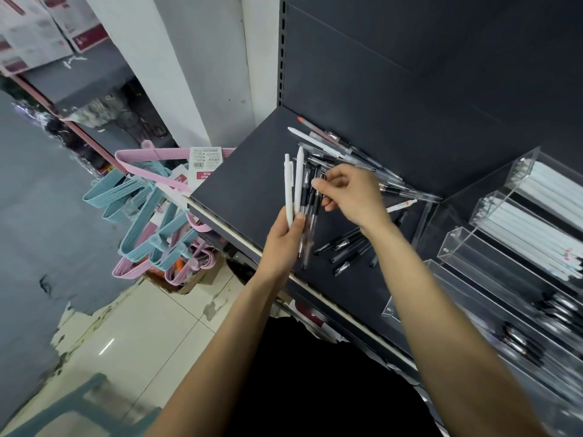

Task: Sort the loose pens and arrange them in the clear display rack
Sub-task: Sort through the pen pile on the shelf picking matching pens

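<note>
Near the centre of the frame, your left hand [284, 234] was clenched around a bundle of pens [301, 197], two white ones on the left and several clear, dark-gripped ones beside them, all pointing up and away from you. Your right hand [350, 197] reached across from the right, its fingertips [318, 183] pinching at the tops of the dark pens in that bundle; you could not tell whether it gripped one pen or only touched them.

Both hands were above a dark shelf [249, 175]. Behind them, toward the back wall, a loose pile of pens [344, 152] lay scattered on the shelf, white, red-tipped and clear ones crossing each other. A smaller group of black pens [347, 247] lay nearer the shelf's front edge, just under your right wrist.

At the right of the frame stood the clear rack [457, 244], its upper compartments filled with white pens [542, 197] and its lower ones holding dark pens, blurred.

In the left of the frame hung pink and blue hangers [148, 222].
</note>
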